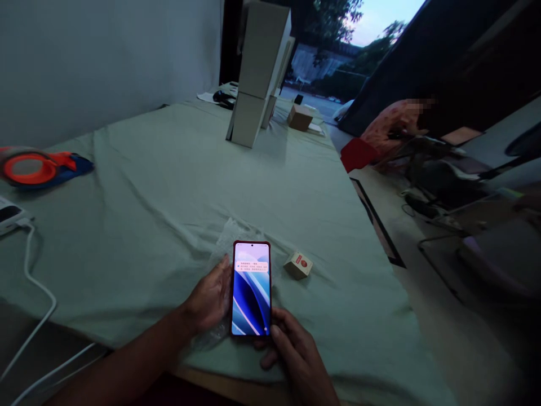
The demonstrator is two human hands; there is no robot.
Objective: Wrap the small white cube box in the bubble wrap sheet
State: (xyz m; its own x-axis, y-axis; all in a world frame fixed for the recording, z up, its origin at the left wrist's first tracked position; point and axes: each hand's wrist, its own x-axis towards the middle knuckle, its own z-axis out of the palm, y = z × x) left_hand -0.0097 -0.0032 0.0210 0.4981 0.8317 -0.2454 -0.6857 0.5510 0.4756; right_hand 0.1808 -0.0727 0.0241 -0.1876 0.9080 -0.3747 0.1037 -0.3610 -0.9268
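A smartphone (251,288) with a red frame and a lit blue wallpaper screen is held over the near part of the table. My left hand (209,299) grips its left edge, fingers curled around it. My right hand (296,349) supports the bottom right corner, thumb resting near the screen's lower edge. Clear plastic wrapping (226,237) lies crumpled under and behind the phone. A small beige box with a red mark (298,264) sits on the cloth just right of the phone.
A pale green cloth (169,180) covers the table. Tall white boxes (257,73) stand at the back, a brown box (300,117) beyond. An orange ring-shaped object (34,168) lies far left. A white cable (31,282) runs off the left edge. Another person sits at right.
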